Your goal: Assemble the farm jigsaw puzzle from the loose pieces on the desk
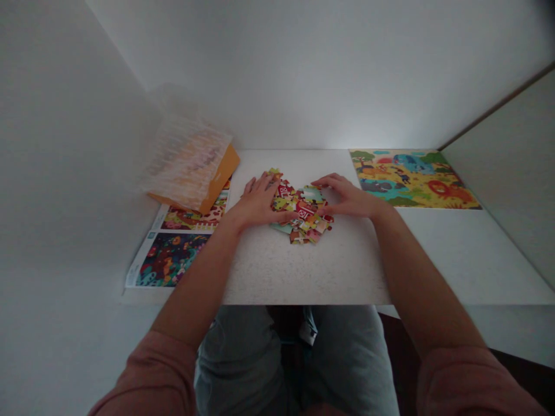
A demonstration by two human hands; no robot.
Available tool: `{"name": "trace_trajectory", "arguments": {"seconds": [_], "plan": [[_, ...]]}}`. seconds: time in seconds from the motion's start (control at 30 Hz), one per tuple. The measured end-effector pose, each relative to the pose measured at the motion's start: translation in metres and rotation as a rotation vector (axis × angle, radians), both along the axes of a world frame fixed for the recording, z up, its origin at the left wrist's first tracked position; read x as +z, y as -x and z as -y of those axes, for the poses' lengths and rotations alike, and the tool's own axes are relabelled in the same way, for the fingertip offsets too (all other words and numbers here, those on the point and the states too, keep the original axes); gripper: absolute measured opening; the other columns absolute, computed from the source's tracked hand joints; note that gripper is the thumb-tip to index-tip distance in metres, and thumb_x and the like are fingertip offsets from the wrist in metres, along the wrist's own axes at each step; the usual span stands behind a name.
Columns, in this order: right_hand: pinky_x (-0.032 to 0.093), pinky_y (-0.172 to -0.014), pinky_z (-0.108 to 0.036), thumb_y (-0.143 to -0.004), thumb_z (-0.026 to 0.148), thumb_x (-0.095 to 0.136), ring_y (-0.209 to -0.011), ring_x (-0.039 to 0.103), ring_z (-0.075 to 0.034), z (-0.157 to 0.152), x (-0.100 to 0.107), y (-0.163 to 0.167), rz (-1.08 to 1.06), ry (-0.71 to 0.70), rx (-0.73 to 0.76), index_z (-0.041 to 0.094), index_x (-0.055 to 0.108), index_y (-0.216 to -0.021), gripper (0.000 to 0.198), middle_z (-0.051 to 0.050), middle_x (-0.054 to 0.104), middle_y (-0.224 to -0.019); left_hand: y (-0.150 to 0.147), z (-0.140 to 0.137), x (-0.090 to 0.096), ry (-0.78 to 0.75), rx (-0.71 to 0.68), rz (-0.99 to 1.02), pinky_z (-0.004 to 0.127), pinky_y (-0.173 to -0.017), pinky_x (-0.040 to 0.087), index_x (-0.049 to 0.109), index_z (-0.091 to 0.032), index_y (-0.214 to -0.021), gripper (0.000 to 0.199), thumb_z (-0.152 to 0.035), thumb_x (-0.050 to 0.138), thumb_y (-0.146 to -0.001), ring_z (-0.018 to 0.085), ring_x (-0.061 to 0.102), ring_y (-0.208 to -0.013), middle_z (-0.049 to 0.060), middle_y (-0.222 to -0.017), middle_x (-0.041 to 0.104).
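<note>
A loose heap of colourful jigsaw puzzle pieces (303, 222) lies on the white table in front of me, some face up with red barn pictures. My left hand (262, 202) rests on the heap's left side, its fingers spread and the thumb reaching toward the middle. On the opposite side my right hand (344, 197) curves around the edge, thumb and fingers apart, fingertips touching or very near the outer pieces. Neither hand grips a piece that I can make out. Part of the heap is hidden under my left hand.
At the back right lies an assembled animal puzzle (411, 179). An orange box in bubble wrap (191, 167) stands on the left, on top of printed picture sheets (169, 260). The white table (303, 283) ends close to my lap; walls rise behind and at the left.
</note>
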State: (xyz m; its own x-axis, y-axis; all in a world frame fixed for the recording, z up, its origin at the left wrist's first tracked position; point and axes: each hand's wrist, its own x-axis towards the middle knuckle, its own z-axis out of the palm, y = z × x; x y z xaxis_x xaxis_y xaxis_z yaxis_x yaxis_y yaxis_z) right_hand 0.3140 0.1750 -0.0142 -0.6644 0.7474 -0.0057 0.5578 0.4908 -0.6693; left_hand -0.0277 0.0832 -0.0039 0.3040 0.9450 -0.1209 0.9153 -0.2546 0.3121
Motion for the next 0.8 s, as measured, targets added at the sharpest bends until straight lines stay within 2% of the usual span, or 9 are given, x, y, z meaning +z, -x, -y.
{"name": "trace_trajectory", "arguments": {"seconds": [0.1, 0.27, 0.4, 0.53, 0.63, 0.73, 0.8], "plan": [[0.045, -0.151, -0.091, -0.084, 0.097, 0.097, -0.17, 0.064, -0.059, 0.0, 0.0, 0.002, 0.055, -0.024, -0.006, 0.058, 0.083, -0.171, 0.096, -0.013, 0.074, -0.175, -0.003, 0.001, 0.002, 0.006, 0.014, -0.001, 0.059, -0.168, 0.01, 0.037, -0.018, -0.208, 0.121, -0.095, 0.062, -0.119, 0.039, 0.018, -0.207, 0.019, -0.219, 0.025], [0.038, -0.152, -0.096, -0.104, 0.094, 0.078, -0.175, 0.061, -0.06, 0.007, 0.009, 0.009, 0.08, -0.053, -0.056, 0.061, 0.075, -0.181, 0.084, -0.01, 0.072, -0.185, -0.003, -0.003, 0.0, -0.023, 0.198, -0.027, 0.06, -0.168, 0.013, 0.037, -0.01, -0.207, 0.097, -0.072, 0.045, -0.132, 0.038, 0.018, -0.207, 0.023, -0.218, 0.026], [0.032, -0.156, -0.095, -0.103, 0.097, 0.08, -0.187, 0.051, -0.058, 0.019, 0.013, 0.021, 0.081, -0.121, 0.021, 0.065, 0.066, -0.189, 0.092, -0.001, 0.064, -0.199, -0.002, -0.006, -0.006, -0.081, 0.294, -0.005, 0.065, -0.167, 0.016, 0.036, -0.012, -0.208, 0.091, -0.063, 0.043, -0.134, 0.04, 0.02, -0.206, 0.024, -0.217, 0.028], [0.028, -0.159, -0.092, -0.101, 0.104, 0.08, -0.193, 0.047, -0.056, 0.022, 0.003, 0.028, 0.108, -0.119, 0.096, 0.062, 0.07, -0.185, 0.095, 0.002, 0.058, -0.205, -0.006, -0.002, -0.008, -0.104, 0.221, 0.027, 0.068, -0.167, 0.017, 0.041, -0.011, -0.205, 0.095, -0.073, 0.045, -0.133, 0.043, 0.023, -0.206, 0.026, -0.217, 0.027], [0.022, -0.161, -0.092, -0.106, 0.105, 0.071, -0.197, 0.04, -0.055, 0.016, -0.007, 0.025, 0.112, -0.112, 0.015, 0.059, 0.068, -0.188, 0.095, 0.002, 0.053, -0.209, -0.013, 0.003, -0.006, -0.114, 0.112, 0.036, 0.065, -0.168, 0.014, 0.043, -0.01, -0.204, 0.104, -0.083, 0.052, -0.13, 0.043, 0.022, -0.206, 0.026, -0.217, 0.027], [0.018, -0.158, -0.097, -0.106, 0.105, 0.071, -0.198, 0.036, -0.059, 0.01, -0.013, 0.02, 0.092, -0.111, -0.074, 0.056, 0.064, -0.192, 0.1, -0.002, 0.053, -0.209, -0.016, 0.004, -0.004, -0.09, 0.062, 0.04, 0.065, -0.168, 0.018, 0.048, -0.022, -0.204, 0.092, -0.076, 0.055, -0.13, 0.04, 0.027, -0.205, 0.019, -0.217, 0.033], [0.017, -0.159, -0.096, -0.105, 0.105, 0.073, -0.199, 0.034, -0.058, 0.01, -0.015, 0.02, 0.082, -0.112, -0.072, 0.056, 0.061, -0.194, 0.103, -0.002, 0.051, -0.21, -0.014, 0.003, -0.004, -0.091, 0.11, 0.042, 0.068, -0.167, 0.02, 0.051, -0.027, -0.204, 0.085, -0.07, 0.054, -0.13, 0.041, 0.029, -0.204, 0.016, -0.217, 0.035]]}}
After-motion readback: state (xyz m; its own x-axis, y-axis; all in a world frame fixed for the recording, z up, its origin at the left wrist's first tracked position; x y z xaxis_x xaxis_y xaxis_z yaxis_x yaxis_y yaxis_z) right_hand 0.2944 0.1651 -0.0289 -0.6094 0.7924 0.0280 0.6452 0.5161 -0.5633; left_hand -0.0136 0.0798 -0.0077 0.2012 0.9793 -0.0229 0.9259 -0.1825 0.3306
